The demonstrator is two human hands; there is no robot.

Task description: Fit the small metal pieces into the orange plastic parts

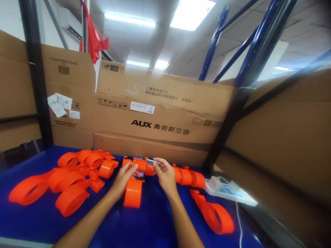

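Observation:
My left hand (124, 177) and my right hand (164, 174) meet over an orange plastic tape dispenser (133, 189) standing on the blue table (152, 224). Both hands pinch its upper front part, where a small dark metal piece (152, 161) shows between the fingertips. Whether that piece is loose or fixed cannot be told. A row of similar orange parts (187, 177) runs to the right just behind my right hand.
A heap of orange dispensers (69, 177) lies at the left. One more orange dispenser (213, 213) lies at the right front, beside a white power strip (227, 189) with a cable. Cardboard boxes (160, 117) wall the back and right; blue rack posts (254, 41) rise behind.

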